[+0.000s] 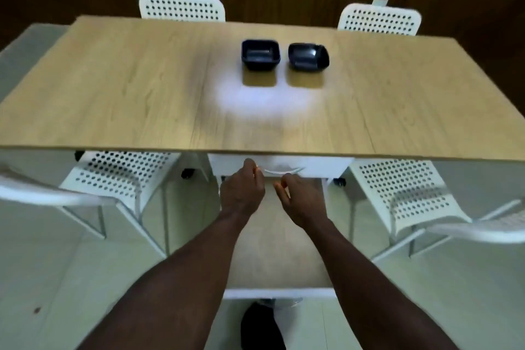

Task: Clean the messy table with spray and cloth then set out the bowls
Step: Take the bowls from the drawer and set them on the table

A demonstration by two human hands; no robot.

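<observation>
Bowls, black, square: 2. Left bowl (260, 54) upright, mouth up. Right bowl (308, 56) looks tipped off level. Both on the surface (142, 94), well beyond the hands, side by side in a row parallel to the near edge; neither has a long axis.
Hands: 2. Left hand (243, 192) curled at the drawer (326, 166) front beside the handle (282, 170), grasp unclear. Right hand (299, 200) loosely curled, holding nothing.
Chairs (181, 7), white: 4.

The table (142, 88) looks like smooth light wood-grain laminate with a soft sheen. Two bowls (260, 53) appear glossy dark plastic. Chairs (122, 176) look like matt white perforated plastic.
</observation>
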